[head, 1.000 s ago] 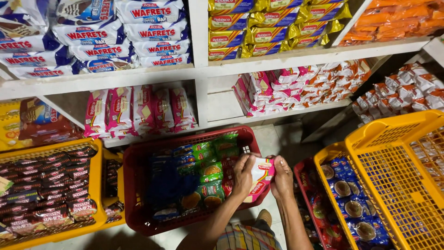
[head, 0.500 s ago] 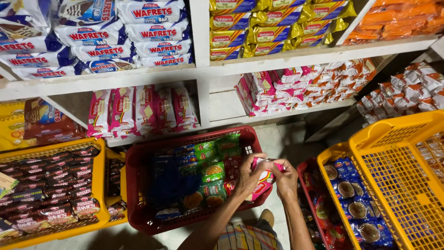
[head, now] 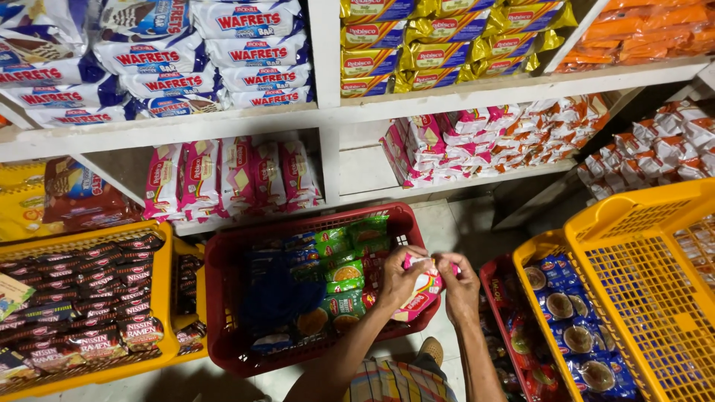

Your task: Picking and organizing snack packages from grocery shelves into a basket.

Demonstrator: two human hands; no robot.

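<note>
Two hands on one soft pack

Both your left hand and right hand have fingers closed on the pink snack pack, held over the red basket's right rim. It looks light, crinkly and crushable; grip its sealed ends, not the middle.

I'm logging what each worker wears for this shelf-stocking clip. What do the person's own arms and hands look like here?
Both forearms are bare, with no sleeves reaching them. The left hand and right hand wear no gloves; no rings, watch or bracelets show. Below the arms is a bit of striped, multicoloured clothing.
</note>
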